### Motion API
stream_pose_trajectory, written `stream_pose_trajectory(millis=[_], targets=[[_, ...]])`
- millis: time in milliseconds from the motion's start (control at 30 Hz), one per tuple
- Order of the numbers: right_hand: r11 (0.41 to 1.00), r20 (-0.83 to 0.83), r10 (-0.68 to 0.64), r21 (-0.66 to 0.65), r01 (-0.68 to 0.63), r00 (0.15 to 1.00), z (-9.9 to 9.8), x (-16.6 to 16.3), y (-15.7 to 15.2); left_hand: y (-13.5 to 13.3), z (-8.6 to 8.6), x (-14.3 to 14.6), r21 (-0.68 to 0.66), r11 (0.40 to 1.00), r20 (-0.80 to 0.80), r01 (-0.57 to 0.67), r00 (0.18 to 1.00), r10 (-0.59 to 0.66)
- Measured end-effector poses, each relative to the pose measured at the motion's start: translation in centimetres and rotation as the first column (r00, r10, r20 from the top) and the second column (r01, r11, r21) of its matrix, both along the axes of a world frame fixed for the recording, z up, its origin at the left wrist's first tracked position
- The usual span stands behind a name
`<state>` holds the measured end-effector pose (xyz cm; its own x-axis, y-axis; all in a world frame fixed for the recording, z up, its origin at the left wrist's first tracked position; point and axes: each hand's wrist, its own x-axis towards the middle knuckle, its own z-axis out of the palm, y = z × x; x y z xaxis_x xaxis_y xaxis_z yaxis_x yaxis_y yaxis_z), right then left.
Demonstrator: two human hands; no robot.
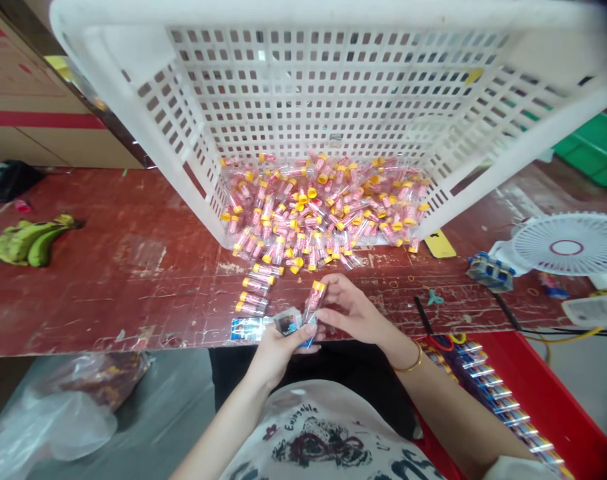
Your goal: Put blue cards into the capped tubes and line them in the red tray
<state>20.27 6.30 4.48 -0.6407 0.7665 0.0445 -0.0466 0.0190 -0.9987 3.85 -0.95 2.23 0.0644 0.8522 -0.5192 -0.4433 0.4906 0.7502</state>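
My left hand is closed on a small printed card at the table's front edge, its thumb on top. Above that thumb stands a clear tube with a yellow cap and pink contents, slightly tilted. My right hand has its fingers around the tube's right side near the cap. Beside the left hand, several like tubes lie in a column, and a blue printed card is below them. Behind, many more tubes spill from a tipped white plastic basket.
Bananas lie at the left on the red table. To the right are a yellow phone, a white fan, scissors and a bundle of blue-capped tubes. A red tray holds rows of packed tubes.
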Motion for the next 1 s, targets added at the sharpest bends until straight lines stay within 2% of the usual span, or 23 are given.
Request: stream_pose_trajectory(millis=[133,200,333,500,633,700,767,833,867,900,933,967,1000], targets=[[0.999,0.049,0.030,-0.011,-0.030,0.998,-0.8,-0.1,-2.3,0.8,1.2,1.5,-0.107,0.994,0.154,-0.035,0.987,0.052],[0.998,0.066,-0.038,-0.049,0.041,0.997,-1.3,-0.3,-3.5,1.2,1.8,2.2,-0.113,0.993,0.174,-0.031,0.984,0.050],[0.964,0.064,-0.267,0.013,0.267,0.962,-2.0,-0.4,-4.4,1.3,2.3,2.9,-0.072,0.997,0.138,0.027,0.990,-0.017],[0.939,0.057,-0.341,0.070,0.337,0.938,-2.4,0.4,-4.6,1.0,2.0,3.6,-0.096,0.994,0.080,0.045,0.996,-0.037],[0.919,0.083,-0.388,0.110,0.378,0.918,-1.7,1.0,-4.8,1.3,2.1,4.4,-0.090,0.992,0.064,0.083,0.995,-0.077],[0.888,0.096,-0.442,0.187,0.420,0.892,-1.4,2.1,-4.8,1.4,2.1,4.6,-0.085,0.990,0.068,0.112,0.992,-0.106],[0.833,0.107,-0.528,0.261,0.488,0.843,-1.9,4.8,-4.8,1.5,2.0,4.6,-0.080,0.987,0.080,0.141,0.988,-0.134],[0.739,0.155,-0.662,0.304,0.602,0.734,-3.8,9.4,-5.2,1.3,1.7,4.4,-0.078,0.980,0.062,0.185,0.982,-0.181],[0.672,0.210,-0.738,0.324,0.666,0.641,-5.3,12.4,-5.6,1.2,1.5,4.4,-0.078,0.973,0.026,0.216,0.976,-0.214],[0.578,0.282,-0.815,0.364,0.730,0.506,-7.0,15.7,-6.2,1.0,1.3,4.3,-0.086,0.964,-0.016,0.251,0.967,-0.254],[0.466,0.375,-0.872,0.435,0.771,0.316,-8.8,19.1,-6.9,0.9,1.0,4.3,-0.091,0.957,-0.059,0.275,0.958,-0.281],[0.403,0.503,-0.856,0.500,0.767,0.122,-10.6,22.5,-7.8,0.7,0.8,4.2,-0.099,0.950,-0.098,0.295,0.947,-0.305],[0.374,0.619,-0.783,0.551,0.746,-0.064,-12.4,25.6,-8.6,0.6,0.6,4.2,-0.108,0.945,-0.127,0.308,0.939,-0.321]])
